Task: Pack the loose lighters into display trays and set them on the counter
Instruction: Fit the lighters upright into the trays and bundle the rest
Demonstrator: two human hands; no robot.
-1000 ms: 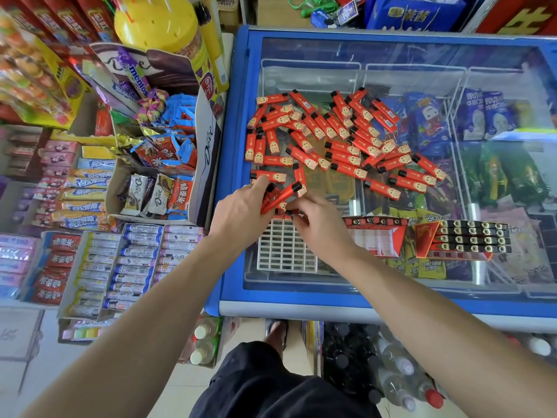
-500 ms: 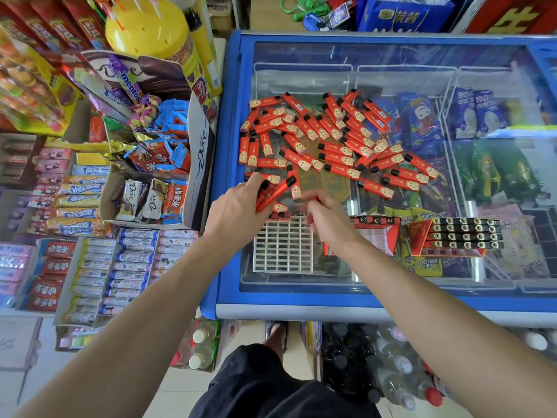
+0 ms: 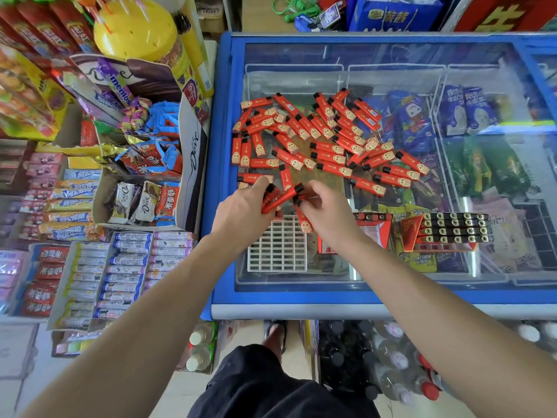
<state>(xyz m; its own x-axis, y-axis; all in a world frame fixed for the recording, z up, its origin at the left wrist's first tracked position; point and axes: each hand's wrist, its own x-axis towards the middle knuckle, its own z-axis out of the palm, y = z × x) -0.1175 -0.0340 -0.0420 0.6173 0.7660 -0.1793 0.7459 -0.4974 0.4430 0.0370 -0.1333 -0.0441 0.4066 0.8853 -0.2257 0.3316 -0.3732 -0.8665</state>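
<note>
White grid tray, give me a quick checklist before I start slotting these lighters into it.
1. White grid tray flat on the freezer lid: ok.
2. Slots free: ok, none visibly filled.
3. Left hand grip on a bunch of lighters: ok.
4. Right hand pinching a single lighter: ok, over the tray's far edge.
5. That lighter's end matches the filled tray: cannot tell.
6. Loose lighters within reach: ok.

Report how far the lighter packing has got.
Done: one filled display tray lies on the freezer lid, with a partly filled one beside it. In hand: the left hand grips several lighters and the right hand pinches another over the white grid tray, whose slots look empty. Left: the big loose pile.
</note>
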